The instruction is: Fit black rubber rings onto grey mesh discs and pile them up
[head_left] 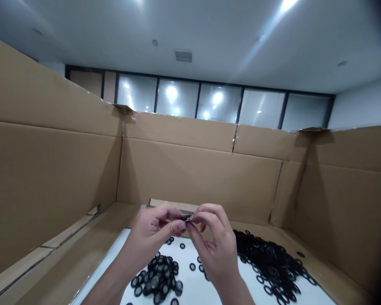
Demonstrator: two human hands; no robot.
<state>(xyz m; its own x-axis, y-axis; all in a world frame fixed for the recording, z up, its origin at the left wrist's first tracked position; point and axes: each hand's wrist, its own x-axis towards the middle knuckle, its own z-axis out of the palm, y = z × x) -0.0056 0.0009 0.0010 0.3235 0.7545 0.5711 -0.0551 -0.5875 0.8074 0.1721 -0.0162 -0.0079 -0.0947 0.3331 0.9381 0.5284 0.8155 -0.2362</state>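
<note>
L hand [150,231] & R hand [214,243] pinch a small black ring [186,217] w/ fingertips, fingers close together, held up over the white table [190,281]. On table: big pile of rings [268,264] to R, small pile of rings [158,277] to L, few loose rings [192,267] btwn. Cardboard walls [190,178] stand around table.

Below my left hand [149,231] and right hand [214,245], I have a lane at 6 o'clock over the white table [190,288], between black rings [269,262] at 4 and 7; cardboard walls [197,178] block 9 to 3.
</note>
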